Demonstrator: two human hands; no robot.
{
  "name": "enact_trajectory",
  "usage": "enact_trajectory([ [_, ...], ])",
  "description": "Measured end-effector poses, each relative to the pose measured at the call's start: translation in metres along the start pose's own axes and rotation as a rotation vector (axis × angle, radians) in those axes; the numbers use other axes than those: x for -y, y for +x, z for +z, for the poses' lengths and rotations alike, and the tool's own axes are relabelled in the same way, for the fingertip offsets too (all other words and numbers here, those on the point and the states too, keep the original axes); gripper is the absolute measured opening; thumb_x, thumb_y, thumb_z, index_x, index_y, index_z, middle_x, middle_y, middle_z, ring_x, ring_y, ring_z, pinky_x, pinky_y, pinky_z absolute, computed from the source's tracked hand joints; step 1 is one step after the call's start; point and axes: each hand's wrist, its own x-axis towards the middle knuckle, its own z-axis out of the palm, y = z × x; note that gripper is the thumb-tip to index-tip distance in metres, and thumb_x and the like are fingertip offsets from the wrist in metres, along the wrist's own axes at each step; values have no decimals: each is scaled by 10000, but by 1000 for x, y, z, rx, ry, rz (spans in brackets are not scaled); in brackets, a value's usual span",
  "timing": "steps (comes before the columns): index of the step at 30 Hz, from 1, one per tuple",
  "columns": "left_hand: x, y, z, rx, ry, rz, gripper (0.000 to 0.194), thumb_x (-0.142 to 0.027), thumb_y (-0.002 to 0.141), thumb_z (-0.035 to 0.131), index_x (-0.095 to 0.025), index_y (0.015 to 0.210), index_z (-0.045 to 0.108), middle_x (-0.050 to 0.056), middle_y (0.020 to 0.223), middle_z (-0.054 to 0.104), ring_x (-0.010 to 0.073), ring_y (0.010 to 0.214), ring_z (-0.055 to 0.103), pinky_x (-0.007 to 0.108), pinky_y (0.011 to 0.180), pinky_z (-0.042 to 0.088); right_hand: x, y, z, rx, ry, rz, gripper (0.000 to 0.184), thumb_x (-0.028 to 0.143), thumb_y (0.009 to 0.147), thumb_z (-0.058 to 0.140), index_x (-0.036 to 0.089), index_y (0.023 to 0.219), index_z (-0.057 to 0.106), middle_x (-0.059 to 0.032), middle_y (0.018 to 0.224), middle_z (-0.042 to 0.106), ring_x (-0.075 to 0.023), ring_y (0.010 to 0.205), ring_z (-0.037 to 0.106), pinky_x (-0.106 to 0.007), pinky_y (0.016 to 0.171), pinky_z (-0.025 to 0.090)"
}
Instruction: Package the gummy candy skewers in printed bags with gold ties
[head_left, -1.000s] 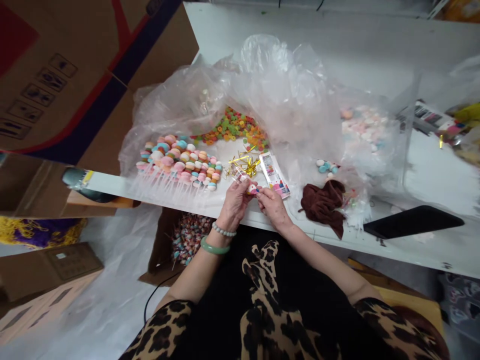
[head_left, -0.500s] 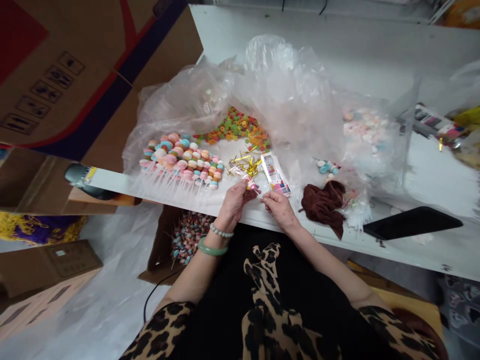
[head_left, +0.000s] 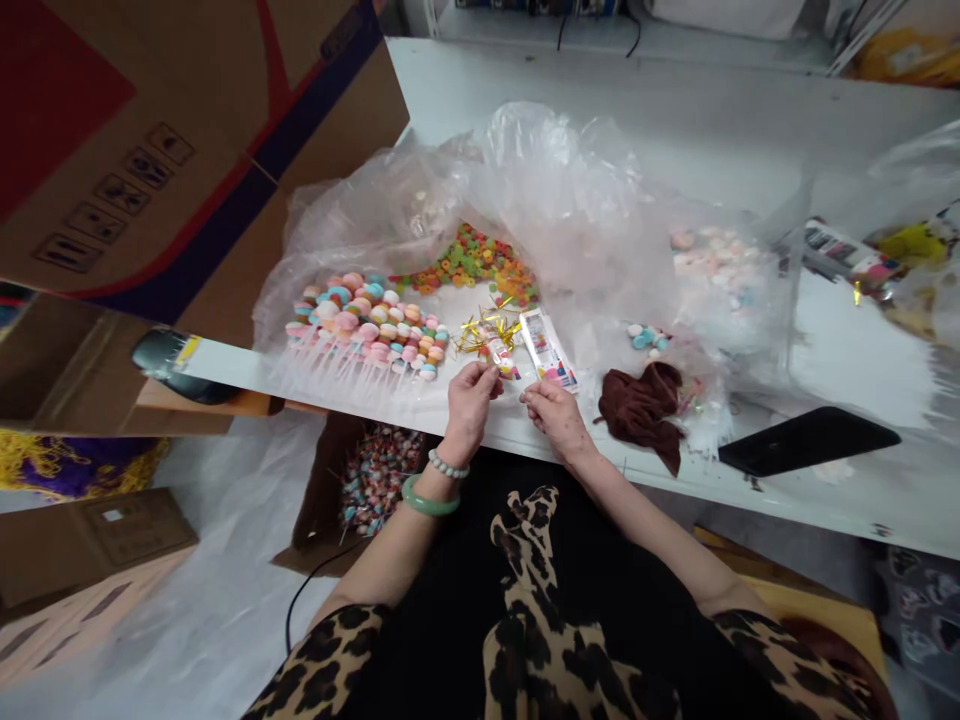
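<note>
My left hand (head_left: pixel 471 403) pinches a clear cellophane-wrapped candy stick (head_left: pixel 499 358) upright at its fingertips, just above the table's near edge. My right hand (head_left: pixel 553 415) sits close to its right, its thumb and fingers pinched together; any thin item there is too small to see. Behind the hands lie tangled gold twist ties (head_left: pixel 480 335) and a white printed candy packet (head_left: pixel 547 350). To the left lies a heap of pastel candy skewers (head_left: pixel 367 330), with green and orange ring candies (head_left: pixel 472 262) behind it.
A crumpled clear plastic bag (head_left: pixel 555 190) spreads over the white table (head_left: pixel 750 150). A brown cloth (head_left: pixel 641 412) and a black phone (head_left: pixel 808 440) lie to the right. Below the edge, an open cardboard box (head_left: pixel 375 480) holds wrapped lollipops.
My hands have drawn slightly apart, with the right hand no longer against the wrapped candy. The candy stick now stands more upright in my left fingertips.
</note>
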Motion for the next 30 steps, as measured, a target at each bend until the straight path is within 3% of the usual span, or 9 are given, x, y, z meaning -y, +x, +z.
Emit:
enact_trajectory([
  [6, 5, -2, 4, -50, 255, 111, 264, -253, 768, 592, -188, 546, 465, -45, 519, 461, 93, 538, 408, 235, 554, 338, -4, 1, 2, -81, -230, -193, 189, 379, 742, 554, 215, 649, 574, 47, 538, 493, -124, 537, 439, -265, 558, 355],
  [10, 14, -23, 14, 63, 331, 174, 241, -247, 788, 573, -194, 578, 468, -54, 543, 433, 98, 551, 386, 234, 549, 325, -3, 10, 6, -172, -296, -292, 177, 362, 743, 523, 219, 652, 575, 24, 601, 541, -147, 620, 494, -284, 622, 385],
  [13, 16, -27, 13, 45, 311, 139, 236, -313, 833, 565, -198, 636, 504, -50, 570, 460, 102, 554, 418, 231, 552, 357, 0, 13, 5, -156, -193, -212, 173, 377, 717, 544, 217, 664, 586, 33, 565, 512, -136, 571, 470, -267, 556, 364],
  [17, 11, -11, 3, -8, 277, 107, 152, -346, 786, 637, -199, 788, 599, -36, 685, 558, 102, 570, 473, 223, 526, 388, 4, 4, 5, -53, 53, -6, 206, 403, 675, 600, 198, 698, 602, 59, 507, 463, -87, 444, 348, -231, 434, 250],
  [24, 8, -4, 3, -31, 246, 72, 130, -284, 755, 625, -187, 670, 604, -30, 597, 545, 110, 554, 478, 233, 544, 395, 9, -5, 7, -28, 184, 85, 240, 407, 639, 640, 176, 690, 598, 68, 474, 450, -52, 391, 275, -213, 387, 133],
  [30, 6, -25, 5, 7, 630, 445, 278, -250, 814, 588, -198, 557, 496, -16, 556, 451, 129, 583, 427, 278, 637, 346, -2, 5, 13, -57, 113, -13, 177, 371, 649, 601, 208, 626, 537, 69, 485, 430, -77, 431, 320, -224, 417, 216],
])
